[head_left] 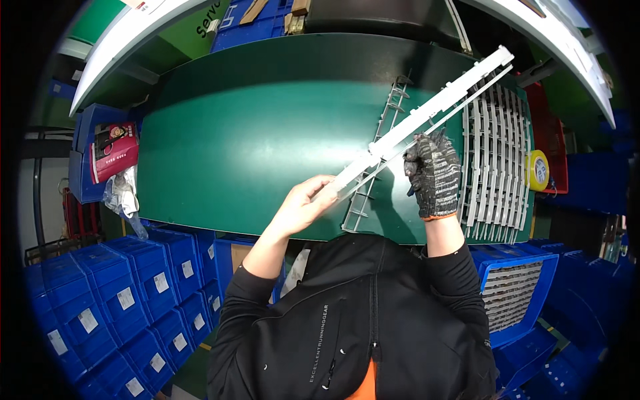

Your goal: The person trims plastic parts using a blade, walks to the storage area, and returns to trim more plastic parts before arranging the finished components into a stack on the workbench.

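A long white plastic strip (437, 107) runs diagonally above the green table (240, 140), from near the table's front edge up to the far right. My bare left hand (308, 202) holds its lower end between the fingers. My right hand (433, 172), in a grey knit glove, grips the strip near its middle together with a thin white rod alongside it. Below the strip, a grey ladder-like plastic frame (380, 150) lies flat on the table.
Several white slatted strips (497, 160) lie in a row at the table's right side, beside a yellow tape roll (537, 170). Blue bins (113, 300) stack at the lower left, another bin with parts (517, 287) at the lower right. A red packet (115, 152) sits left.
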A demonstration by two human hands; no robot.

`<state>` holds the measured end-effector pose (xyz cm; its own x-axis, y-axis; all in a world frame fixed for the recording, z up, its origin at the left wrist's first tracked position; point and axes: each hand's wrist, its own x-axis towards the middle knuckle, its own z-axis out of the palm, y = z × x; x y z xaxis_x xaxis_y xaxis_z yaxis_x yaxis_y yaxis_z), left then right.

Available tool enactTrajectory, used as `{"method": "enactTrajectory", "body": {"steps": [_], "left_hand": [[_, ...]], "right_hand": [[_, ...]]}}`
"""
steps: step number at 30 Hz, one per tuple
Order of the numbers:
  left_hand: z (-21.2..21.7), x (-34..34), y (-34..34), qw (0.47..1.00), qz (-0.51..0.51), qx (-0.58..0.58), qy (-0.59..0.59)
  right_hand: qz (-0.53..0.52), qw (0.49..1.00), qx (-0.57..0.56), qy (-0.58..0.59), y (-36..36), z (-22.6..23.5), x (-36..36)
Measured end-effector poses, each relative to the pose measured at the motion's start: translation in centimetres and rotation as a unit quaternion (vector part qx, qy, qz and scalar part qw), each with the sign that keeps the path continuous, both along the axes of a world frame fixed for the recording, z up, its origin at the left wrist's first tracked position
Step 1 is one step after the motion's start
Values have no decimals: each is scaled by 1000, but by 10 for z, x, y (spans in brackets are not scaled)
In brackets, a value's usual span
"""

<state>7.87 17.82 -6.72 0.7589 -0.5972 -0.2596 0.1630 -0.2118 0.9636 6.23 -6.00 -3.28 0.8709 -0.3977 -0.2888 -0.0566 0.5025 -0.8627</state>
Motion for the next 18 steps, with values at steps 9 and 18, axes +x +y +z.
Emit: {"method": "enactTrajectory", "body": {"steps": [9,18], "left_hand": [[-8,-11,-24,962,172,-206,52],[0,-14,-36,955,182,-217,83]], "right_hand": [[246,806,-530,-93,41,-12,-33],[204,832,-511,-71,44,-11,-38]]}}
